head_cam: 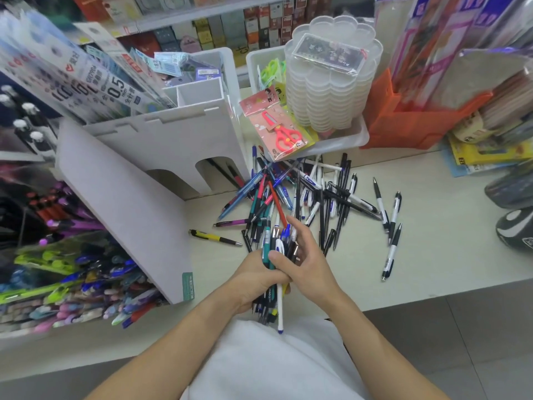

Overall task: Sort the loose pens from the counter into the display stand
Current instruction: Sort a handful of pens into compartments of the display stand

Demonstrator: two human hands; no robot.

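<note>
Stationery shop, pale counter (432, 255) at waist height, packed shelves behind. Nearest, at the counter's front edge: left hand (253, 280) wrapped around a bundle (274, 255) of mixed pens, fingers curled tight on it. Right hand (305, 261) against the bundle's right side, thumb across the front, fingers cupped behind, steadying and squaring rather than carrying. One white pen (279, 310) sagging below the grip, likely to drop first.

Best handling, as a judgement: nudge that white pen up, tap the ends level, keep the left grip firm before lifting toward the stand (121, 197), just left of the left hand. Sorting by colour or type inside the fist looks awkward; smaller like-with-like handfuls would probably slot in cleaner.

Counts. Hands: two. Bundle: roughly a dozen or more pens, too overlapped for an exact number. Just beyond the left hand: one yellow pen (215, 237) lying alone. Beyond the fingertips: one heap (288, 192) of tangled pens, several dozen at a guess, uncountable. Right of the right hand: four white-and-black strays (390, 215), apart from the heap. Farther still, past the heap: one red scissors pack (281, 131) leaning on a tray, one stack of clear lids (331, 82), one orange bin (403, 122).
</note>
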